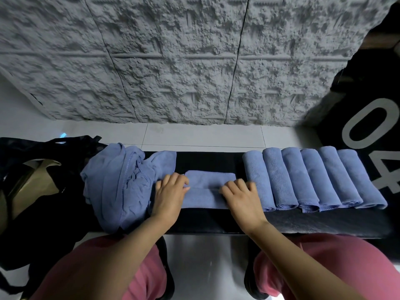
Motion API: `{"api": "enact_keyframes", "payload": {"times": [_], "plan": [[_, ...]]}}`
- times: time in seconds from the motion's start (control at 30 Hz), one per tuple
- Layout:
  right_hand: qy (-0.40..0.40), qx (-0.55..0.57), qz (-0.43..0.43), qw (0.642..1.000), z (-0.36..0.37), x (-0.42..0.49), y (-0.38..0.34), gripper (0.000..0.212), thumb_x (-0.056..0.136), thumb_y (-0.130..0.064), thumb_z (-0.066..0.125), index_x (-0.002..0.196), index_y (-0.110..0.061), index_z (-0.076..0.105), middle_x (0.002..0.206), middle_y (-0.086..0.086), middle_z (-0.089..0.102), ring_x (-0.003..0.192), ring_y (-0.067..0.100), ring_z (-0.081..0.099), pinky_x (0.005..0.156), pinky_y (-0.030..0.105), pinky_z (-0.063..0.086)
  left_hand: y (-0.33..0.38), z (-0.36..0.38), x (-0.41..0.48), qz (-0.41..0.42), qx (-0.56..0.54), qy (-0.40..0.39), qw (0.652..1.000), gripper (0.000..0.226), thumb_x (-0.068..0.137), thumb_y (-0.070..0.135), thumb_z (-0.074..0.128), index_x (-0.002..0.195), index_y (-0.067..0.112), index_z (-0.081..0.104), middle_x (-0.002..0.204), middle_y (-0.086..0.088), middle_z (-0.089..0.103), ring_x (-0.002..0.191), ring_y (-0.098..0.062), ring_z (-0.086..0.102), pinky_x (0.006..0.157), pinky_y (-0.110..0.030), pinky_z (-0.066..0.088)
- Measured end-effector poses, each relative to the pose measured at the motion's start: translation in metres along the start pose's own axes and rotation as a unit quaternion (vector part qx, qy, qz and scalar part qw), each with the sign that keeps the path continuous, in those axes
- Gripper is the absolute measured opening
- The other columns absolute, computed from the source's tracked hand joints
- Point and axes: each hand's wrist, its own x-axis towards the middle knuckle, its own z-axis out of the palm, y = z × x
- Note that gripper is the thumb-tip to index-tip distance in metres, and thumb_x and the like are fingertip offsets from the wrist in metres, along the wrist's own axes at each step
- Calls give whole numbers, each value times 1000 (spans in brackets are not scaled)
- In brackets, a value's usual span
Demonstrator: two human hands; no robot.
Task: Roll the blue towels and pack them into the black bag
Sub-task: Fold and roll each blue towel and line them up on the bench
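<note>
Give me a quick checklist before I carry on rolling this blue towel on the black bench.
1. Both hands on the partly rolled blue cloth towel: ok, left hand and right hand grip its two ends.
2. Towel lies square on the black padded bench: ok.
3. Crumpled pile of blue towels is clear of the roll: not ok, it crowds the left hand.
4. Row of six rolled blue towels is tidy: ok.
5. Black fabric bag is open: ok, a tan inside shows.
6. Room left in the bag: cannot tell.
</note>
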Motion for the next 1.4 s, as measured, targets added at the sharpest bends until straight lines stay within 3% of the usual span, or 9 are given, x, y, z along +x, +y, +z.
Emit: {"api": "enact_keyframes", "payload": {"times": [0.17, 0.4, 0.5, 0.67, 0.8, 0.87, 1.0, 1.23, 1.4], "plan": [[23, 27, -59, 998, 3, -6, -4, 6, 78, -20, 62, 78, -15, 59, 78, 1, 54, 70, 24, 49, 69, 35, 31, -6, 0, -5, 147, -9, 39, 988, 40, 87, 54, 44, 71, 22, 63, 78, 10, 57, 76, -15, 55, 75, -26, 31], [-17, -13, -57, 998, 12, -6, -5, 31, 69, -13, 60, 100, -8, 64, 98, 7, 62, 90, 28, 56, 84, 40, 40, -1, -7, -7, 208, 92, -42, 973, 61, 69, 66, 61, 104, 16, 63, 106, 2, 55, 95, -21, 54, 86, -35, 39], [-16, -9, -44, 999, 15, -4, -7, 31, 69, -12, 60, 100, -8, 63, 94, 6, 62, 85, 26, 55, 82, 38, 40, -1, -3, -8, 179, 71, -56, 980, 65, 59, 41, 77, 116, 16, 59, 103, 2, 55, 95, -21, 54, 91, -33, 34], [-78, 40, -37, 995, 12, -2, -9, 49, 70, -24, 47, 117, -12, 54, 82, 3, 65, 71, 24, 59, 64, 34, 47, 1, -9, -4, 79, 25, -106, 991, 75, 68, 39, 57, 138, 23, 33, 115, 4, 58, 116, -16, 48, 114, -38, 17], [-126, 112, 57, 984, 2, 1, -19, 32, 74, -28, 50, 101, -11, 51, 64, 5, 64, 55, 25, 61, 45, 26, 36, 12, -6, -3, -79, -103, -26, 991, 67, 73, 23, 73, 131, 13, 41, 131, -4, 46, 121, -23, 43, 104, -38, 37], [-161, 160, 124, 966, -1, 5, -24, 27, 89, -25, 47, 110, -9, 45, 80, 13, 67, 70, 32, 63, 52, 29, 31, 21, -8, -2, -174, -253, -39, 951, 45, 77, 16, 73, 115, 10, 49, 112, -7, 55, 98, -22, 55, 86, -36, 48], [-251, 327, 235, 880, 1, 5, -27, 31, 98, -28, 40, 120, -8, 37, 101, 18, 65, 89, 36, 61, 66, 35, 42, 45, -13, -7, -309, -523, -214, 765, 25, 90, 16, 61, 111, 14, 47, 94, -10, 66, 86, -20, 67, 77, -31, 56], [-226, 623, 330, 673, -23, -4, -34, 23, 98, -24, 46, 115, -7, 48, 106, 8, 64, 93, 13, 63, 79, 24, 51, 69, -21, -24, -328, -622, -247, 667, 47, 90, 24, 62, 132, 32, 45, 119, 0, 65, 104, -16, 66, 87, -45, 55], [-166, 642, 305, 683, -58, 13, -14, 29, 92, -47, 53, 88, -22, 68, 105, -4, 60, 103, 12, 59, 93, 27, 42, 73, -64, -11, -318, -700, -206, 606, 35, 93, 18, 55, 125, 31, 51, 114, 1, 67, 104, -19, 64, 89, -41, 52]]}}
